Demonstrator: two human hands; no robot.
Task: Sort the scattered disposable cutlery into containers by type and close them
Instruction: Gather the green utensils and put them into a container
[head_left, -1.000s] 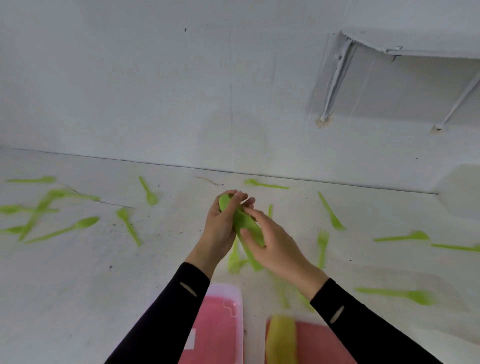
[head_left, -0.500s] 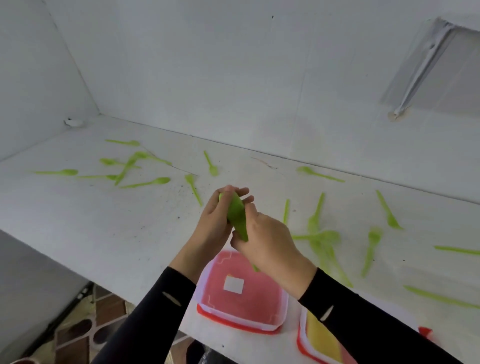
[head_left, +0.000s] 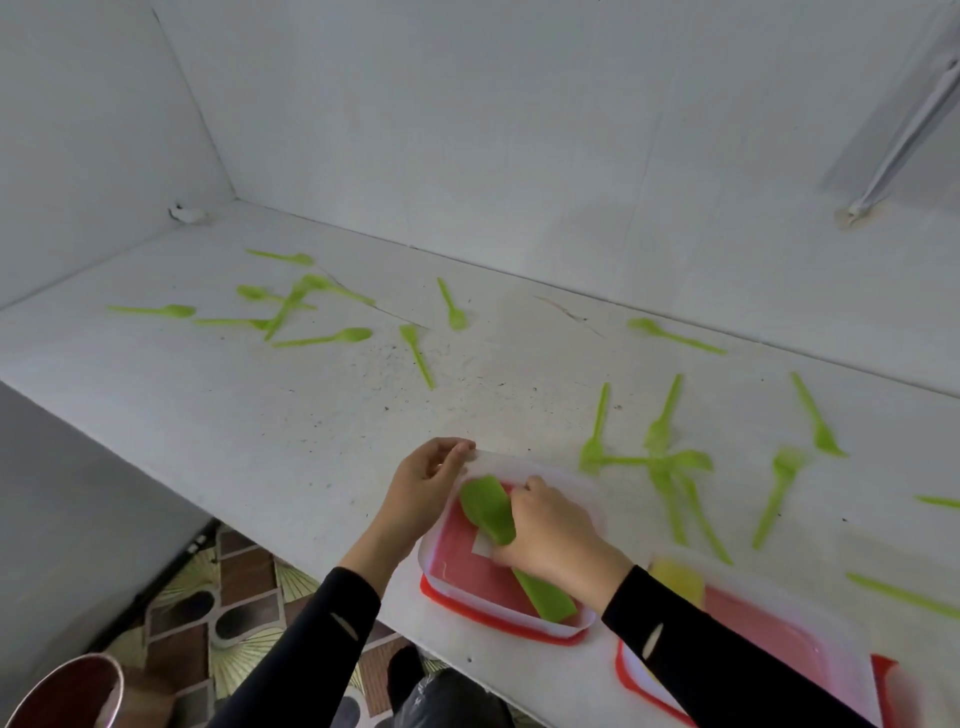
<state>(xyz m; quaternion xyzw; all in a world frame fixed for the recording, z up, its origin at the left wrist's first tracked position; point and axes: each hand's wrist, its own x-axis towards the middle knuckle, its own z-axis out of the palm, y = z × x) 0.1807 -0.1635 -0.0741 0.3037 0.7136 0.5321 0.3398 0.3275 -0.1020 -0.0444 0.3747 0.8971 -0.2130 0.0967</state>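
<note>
Right hand (head_left: 556, 540) clamped a green plastic cutlery bundle (head_left: 488, 506) in the clear red-based container (head_left: 540, 467), left hand (head_left: 421, 483) pinching its eleven-o'clock corner; most scattered cutlery (head_left: 324, 339) lay unsorted.

One head-worn camera faces forward and down, close over the left hand (head_left: 421, 480) and right hand (head_left: 556, 535); far corner of the counter (head_left: 311, 441) near eleven o'clock; right edge blurred, probably nearer.

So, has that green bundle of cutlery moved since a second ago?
Yes. The right hand brought the green bundle down and nearer: from beyond the red container to low over it.
</note>
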